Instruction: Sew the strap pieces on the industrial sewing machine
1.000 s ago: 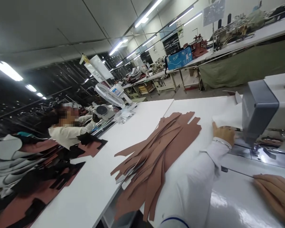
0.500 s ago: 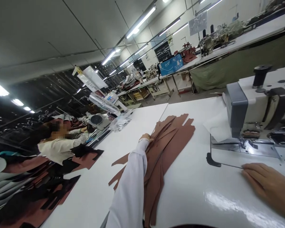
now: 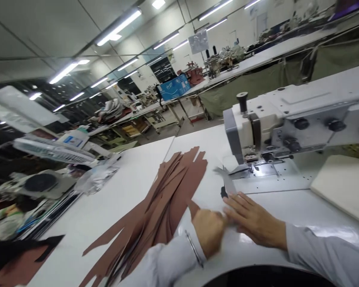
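Note:
Beside the pile of brown cut pieces (image 3: pixel 164 195), my left hand (image 3: pixel 208 229) is closed, somewhat blurred, with the tip of a brown piece (image 3: pixel 193 208) sticking out of it. My right hand (image 3: pixel 254 219) lies close by on its right, fingers stretched out toward the sewing machine (image 3: pixel 251 131). A pale grey strip (image 3: pixel 229 182) reaches from the right fingertips toward the machine's needle area; whether it joins the brown piece is hidden by the hands. The two hands nearly meet above the white table (image 3: pixel 131 179).
A cream board (image 3: pixel 344 185) lies to the right of the machine. Left of the pile are a fan (image 3: pixel 54 149), a clear plastic bag (image 3: pixel 95 179) and black and brown pieces (image 3: pixel 20 259). Another person's sleeve shows at the far left. A blue box (image 3: pixel 175 87) stands on a farther table.
My left hand has come off the pile and moved right with a brown piece. My right hand has moved left from the table beside the machine. The view has turned right.

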